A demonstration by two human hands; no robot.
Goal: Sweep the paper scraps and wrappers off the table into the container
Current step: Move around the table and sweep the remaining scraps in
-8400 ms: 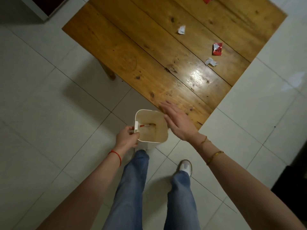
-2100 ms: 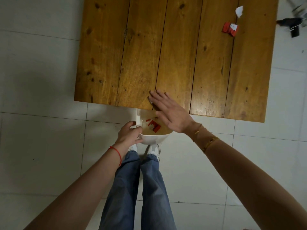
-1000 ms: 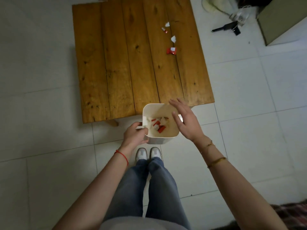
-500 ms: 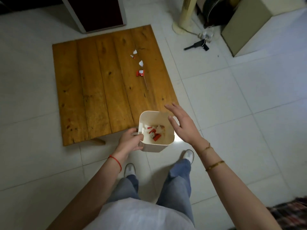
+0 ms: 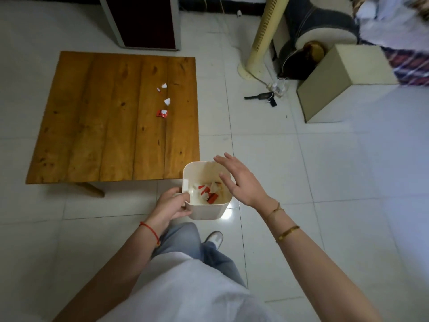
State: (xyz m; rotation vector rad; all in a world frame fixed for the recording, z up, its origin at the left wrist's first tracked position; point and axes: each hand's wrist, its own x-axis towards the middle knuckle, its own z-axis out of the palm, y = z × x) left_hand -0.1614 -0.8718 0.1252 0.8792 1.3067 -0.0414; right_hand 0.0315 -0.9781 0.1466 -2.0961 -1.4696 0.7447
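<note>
Already part-cleared, the table carries a red wrapper and white scraps toward two o'clock. At five o'clock, off its corner, the left hand grips the container; the right hand hovers open. Sweeping from there risks scattering scraps onto the floor.

Left hand: forearm extended forward, fingers curled closed on a container's handle, red string worn at wrist. Right hand: held flat, palm down, fingers spread, two bracelets worn.
</note>
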